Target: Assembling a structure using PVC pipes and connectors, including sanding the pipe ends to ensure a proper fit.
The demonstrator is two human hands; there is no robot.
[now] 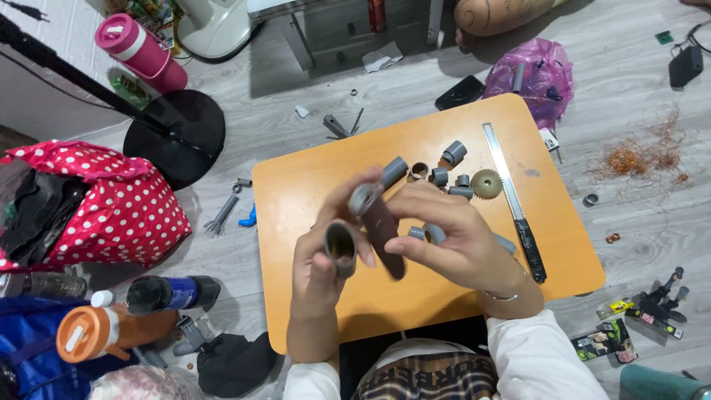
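Here, left hand [320, 261] pinches a short grey pipe piece [340, 247], open end up, above the tabletop's [311, 185] middle. Right hand [452, 241] grips a dark strip [381, 230], seemingly sandpaper, rubbing the pipe rim; smoothing step, needs steady turning. Loose fittings [437, 176], gear [486, 183], ruler [502, 169] near far edge. Pink bag [529, 74] holds bits.

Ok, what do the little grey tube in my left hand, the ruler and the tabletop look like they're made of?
The grey tube piece in the left hand looks like matt plastic pipe: dull, even grey, thick wall, like the fittings on the table. The ruler seems bare metal, silvery and reflective, its lower end wrapped in black. The tabletop looks like smooth orange laminate or varnished board; which one is unclear.
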